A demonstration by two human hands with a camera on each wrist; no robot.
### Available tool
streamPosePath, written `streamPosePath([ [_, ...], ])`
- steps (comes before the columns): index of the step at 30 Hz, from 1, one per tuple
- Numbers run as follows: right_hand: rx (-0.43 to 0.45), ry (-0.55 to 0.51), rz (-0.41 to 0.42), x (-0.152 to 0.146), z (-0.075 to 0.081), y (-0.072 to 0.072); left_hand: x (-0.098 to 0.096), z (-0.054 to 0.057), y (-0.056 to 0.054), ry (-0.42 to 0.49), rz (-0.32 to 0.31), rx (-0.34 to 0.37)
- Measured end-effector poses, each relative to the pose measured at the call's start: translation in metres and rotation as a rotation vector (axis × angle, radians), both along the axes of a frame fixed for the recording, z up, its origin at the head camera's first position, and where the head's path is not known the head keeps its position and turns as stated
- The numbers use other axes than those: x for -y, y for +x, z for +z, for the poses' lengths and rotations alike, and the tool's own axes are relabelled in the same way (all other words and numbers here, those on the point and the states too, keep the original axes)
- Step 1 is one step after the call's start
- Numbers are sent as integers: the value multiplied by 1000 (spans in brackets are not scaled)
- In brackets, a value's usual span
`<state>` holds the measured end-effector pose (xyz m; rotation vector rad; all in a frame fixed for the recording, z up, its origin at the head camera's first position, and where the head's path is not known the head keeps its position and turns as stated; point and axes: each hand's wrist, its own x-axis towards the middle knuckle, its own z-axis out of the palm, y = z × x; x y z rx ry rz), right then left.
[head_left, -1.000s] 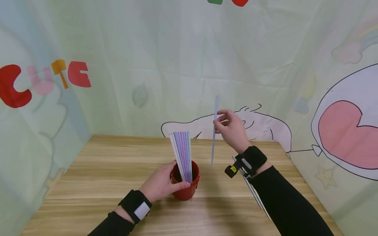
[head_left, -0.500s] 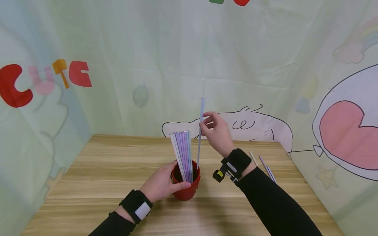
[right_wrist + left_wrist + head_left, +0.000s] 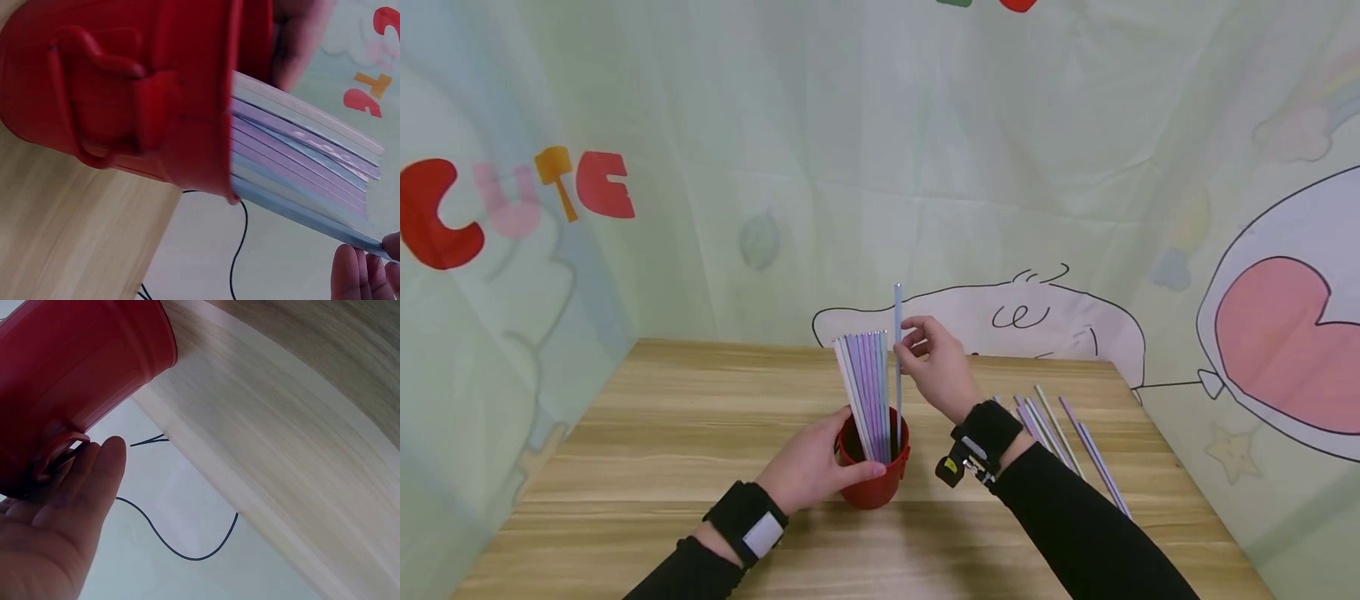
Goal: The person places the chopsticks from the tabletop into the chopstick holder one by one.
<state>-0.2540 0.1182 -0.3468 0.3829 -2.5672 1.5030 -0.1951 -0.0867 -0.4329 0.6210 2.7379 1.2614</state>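
Observation:
A small red bucket [image 3: 871, 493] stands upright on the wooden table, holding a bundle of white, purple and pale blue straws [image 3: 865, 383]. My left hand [image 3: 805, 462] holds the bucket from the left, thumb along the near rim; in the left wrist view its fingers [image 3: 94, 481] lie by the small side handle [image 3: 56, 450]. Thumb and fingertips of my right hand [image 3: 938, 371] pinch a light blue straw [image 3: 898, 304] by its upper part. Its lower end is inside the bucket's right side, hidden by the wall. In the right wrist view this blue straw [image 3: 300, 214] runs along the bundle's edge.
Several loose purple, white and blue straws [image 3: 1097, 458] lie on the table at right, partly covered by my right sleeve [image 3: 1075, 517]. Behind the table [image 3: 700, 417] hangs a printed cloth [image 3: 850, 167], with more cloth at both sides.
My right hand has moved left and then down, bringing the blue straw from beside the bucket into it. The left hand and bucket have stayed put. More loose straws show at right.

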Motion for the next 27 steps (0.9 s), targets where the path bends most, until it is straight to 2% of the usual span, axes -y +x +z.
streamPosePath([
  [10,45,37,-6,0,-20,3,0,1,1,3,1,0],
  [21,95,54,-3,-3,-32,7,-1,4,1,-7,13,10],
  [27,83,76,8,-3,-41,8,-1,3,1,-6,15,4],
])
